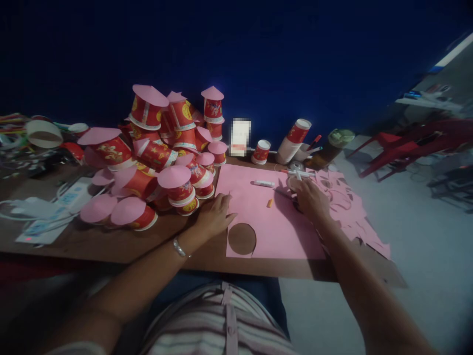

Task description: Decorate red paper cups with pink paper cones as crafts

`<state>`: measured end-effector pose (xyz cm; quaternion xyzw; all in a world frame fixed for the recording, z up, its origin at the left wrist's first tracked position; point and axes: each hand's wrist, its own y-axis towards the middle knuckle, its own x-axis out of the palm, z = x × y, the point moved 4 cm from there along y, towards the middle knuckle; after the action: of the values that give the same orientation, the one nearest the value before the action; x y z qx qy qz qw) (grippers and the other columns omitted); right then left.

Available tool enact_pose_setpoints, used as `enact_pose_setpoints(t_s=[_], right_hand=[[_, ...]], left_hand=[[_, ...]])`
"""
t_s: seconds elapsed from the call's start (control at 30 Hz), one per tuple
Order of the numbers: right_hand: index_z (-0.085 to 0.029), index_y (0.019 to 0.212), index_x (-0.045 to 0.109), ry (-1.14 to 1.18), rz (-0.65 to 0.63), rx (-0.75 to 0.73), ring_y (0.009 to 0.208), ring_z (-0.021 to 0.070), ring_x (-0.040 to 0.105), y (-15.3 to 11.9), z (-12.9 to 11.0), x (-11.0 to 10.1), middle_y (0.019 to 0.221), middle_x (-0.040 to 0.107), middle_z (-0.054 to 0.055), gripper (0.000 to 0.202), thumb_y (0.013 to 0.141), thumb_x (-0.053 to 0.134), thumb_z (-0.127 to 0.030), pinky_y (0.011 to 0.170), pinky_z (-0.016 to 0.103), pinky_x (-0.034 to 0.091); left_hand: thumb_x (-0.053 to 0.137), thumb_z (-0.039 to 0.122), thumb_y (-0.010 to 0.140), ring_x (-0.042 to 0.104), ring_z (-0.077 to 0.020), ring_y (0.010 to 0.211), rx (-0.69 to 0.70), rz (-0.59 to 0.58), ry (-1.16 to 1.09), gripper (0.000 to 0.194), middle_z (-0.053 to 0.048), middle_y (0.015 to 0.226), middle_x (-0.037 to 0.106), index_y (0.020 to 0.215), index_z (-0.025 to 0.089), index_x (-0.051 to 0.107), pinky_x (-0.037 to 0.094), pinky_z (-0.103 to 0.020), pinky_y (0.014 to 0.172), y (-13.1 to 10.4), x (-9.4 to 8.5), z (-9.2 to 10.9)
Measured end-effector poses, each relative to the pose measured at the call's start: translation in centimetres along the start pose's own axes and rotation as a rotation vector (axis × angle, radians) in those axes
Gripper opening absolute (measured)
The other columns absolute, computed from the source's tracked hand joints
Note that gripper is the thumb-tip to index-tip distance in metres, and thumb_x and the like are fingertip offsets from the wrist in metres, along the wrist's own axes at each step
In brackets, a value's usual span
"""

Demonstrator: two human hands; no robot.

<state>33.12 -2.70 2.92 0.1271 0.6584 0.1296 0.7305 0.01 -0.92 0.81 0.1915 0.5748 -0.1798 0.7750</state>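
Note:
A pink paper sheet (273, 231) lies on the brown table, with a round hole cut near its lower left corner. My left hand (217, 216) rests at the sheet's left edge, fingers apart and holding nothing. Over the sheet's right side, my right hand (312, 198) has its fingers bent down beside a white pen-like stick (305, 173); what they grip is hidden. A white capped tube (263, 183) and a small orange piece (269, 203) lie on the sheet between my hands. Pink paper scraps (342, 199) are heaped right of my right hand.
Red paper cups with pink cone tops (174, 183) are piled left of the sheet. A white power strip (55, 217) lies farther left. At the back stand a red cup (261, 152), a cup stack (295, 140) and a bottle (327, 150). A red stool (380, 150) is at right.

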Motion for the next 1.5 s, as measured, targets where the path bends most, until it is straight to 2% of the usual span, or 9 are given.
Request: enact_pose_setpoints(t_s=[0.17, 0.27, 0.43, 0.53, 0.63, 0.87, 1.07, 1.2, 1.5], right_hand=[[-0.017, 0.137, 0.055, 0.146, 0.057, 0.004, 0.119, 0.0300, 0.060, 0.9, -0.9, -0.1, 0.134, 0.063, 0.016, 0.048, 0.090, 0.045, -0.013, 0.085, 0.037, 0.053], [-0.012, 0.142, 0.051, 0.223, 0.048, -0.050, 0.110, 0.0304, 0.063, 2.2, -3.2, -0.2, 0.129, 0.066, 0.019, 0.048, 0.096, 0.038, -0.014, 0.085, 0.039, 0.052], [-0.014, 0.123, 0.064, 0.211, -0.231, -0.129, 0.087, 0.0261, 0.069, 2.2, -7.4, -0.8, 0.108, 0.073, 0.016, 0.031, 0.100, 0.046, -0.025, 0.069, 0.031, 0.045], [-0.021, 0.118, 0.068, 0.255, -0.374, -0.121, 0.078, 0.0226, 0.071, 0.7, -7.5, -1.2, 0.097, 0.077, 0.009, 0.026, 0.099, 0.051, -0.024, 0.064, 0.027, 0.042], [-0.024, 0.123, 0.067, 0.257, -0.424, -0.133, 0.081, 0.0227, 0.072, -0.6, -6.7, -1.2, 0.105, 0.078, 0.009, 0.028, 0.102, 0.050, -0.031, 0.067, 0.027, 0.044], [-0.021, 0.111, 0.073, 0.402, -0.367, -0.039, 0.090, 0.0268, 0.073, -0.5, -6.3, -0.1, 0.101, 0.079, 0.012, 0.025, 0.099, 0.055, -0.032, 0.073, 0.029, 0.047], [-0.018, 0.102, 0.073, 0.868, -0.323, -0.127, 0.077, 0.0212, 0.070, -0.5, -11.0, -1.6, 0.090, 0.078, 0.007, 0.026, 0.098, 0.056, -0.038, 0.069, 0.028, 0.047], [-0.018, 0.098, 0.070, 1.007, -0.362, -0.116, 0.069, 0.0184, 0.066, -0.6, -13.5, -2.3, 0.082, 0.075, 0.004, 0.027, 0.096, 0.057, -0.041, 0.064, 0.026, 0.045], [-0.019, 0.099, 0.069, 0.875, -0.134, -0.104, 0.066, 0.0179, 0.065, -1.8, -11.6, -4.5, 0.079, 0.073, 0.005, 0.035, 0.102, 0.047, -0.047, 0.062, 0.027, 0.050]], left_hand=[[0.063, 0.039, 0.094, 0.065, -0.0263, 0.110, 0.013, 0.008, 0.018, 0.047, -0.011, 0.126, 0.061, 0.134, 0.019, 0.051, 0.052, -0.037, 0.090, 0.0, 0.1, 0.0], [0.062, 0.038, 0.094, 0.065, -0.0260, 0.109, 0.037, 0.021, 0.012, 0.042, -0.010, 0.123, 0.063, 0.130, 0.020, 0.054, 0.052, -0.037, 0.090, -0.1, 0.2, 0.0], [0.063, 0.032, 0.093, 0.067, -0.0247, 0.105, 0.055, 0.049, -0.057, 0.035, -0.009, 0.116, 0.065, 0.125, 0.021, 0.057, 0.053, -0.037, 0.090, -0.1, 0.1, -0.2], [0.061, 0.027, 0.094, 0.068, -0.0213, 0.100, 0.071, 0.073, -0.164, 0.027, -0.006, 0.112, 0.065, 0.119, 0.022, 0.059, 0.053, -0.035, 0.089, 0.0, -0.3, -0.3], [0.059, 0.026, 0.095, 0.068, -0.0198, 0.098, 0.111, 0.131, -0.233, 0.021, -0.006, 0.109, 0.066, 0.115, 0.022, 0.061, 0.054, -0.033, 0.086, 0.0, -0.6, -0.3], [0.058, 0.026, 0.095, 0.066, -0.0146, 0.081, 0.199, 0.215, -0.394, 0.017, -0.005, 0.102, 0.067, 0.110, 0.020, 0.063, 0.053, -0.028, 0.077, -0.2, -0.8, 0.4], [0.075, 0.036, 0.084, 0.062, -0.0109, 0.069, 0.094, 0.127, -0.800, 0.041, -0.003, 0.098, 0.072, 0.120, 0.020, 0.064, 0.052, -0.024, 0.065, 0.6, -0.8, 0.9], [0.071, 0.040, 0.086, 0.064, -0.0125, 0.071, 0.007, 0.043, -1.030, 0.024, -0.003, 0.085, 0.071, 0.094, 0.017, 0.071, 0.050, -0.022, 0.062, 0.9, -0.3, 1.1], [0.082, 0.042, 0.074, 0.061, -0.0093, 0.060, -0.249, -0.019, -1.550, 0.038, -0.002, 0.076, 0.070, 0.096, 0.014, 0.069, 0.045, -0.019, 0.051, 1.1, -0.3, -0.6]])
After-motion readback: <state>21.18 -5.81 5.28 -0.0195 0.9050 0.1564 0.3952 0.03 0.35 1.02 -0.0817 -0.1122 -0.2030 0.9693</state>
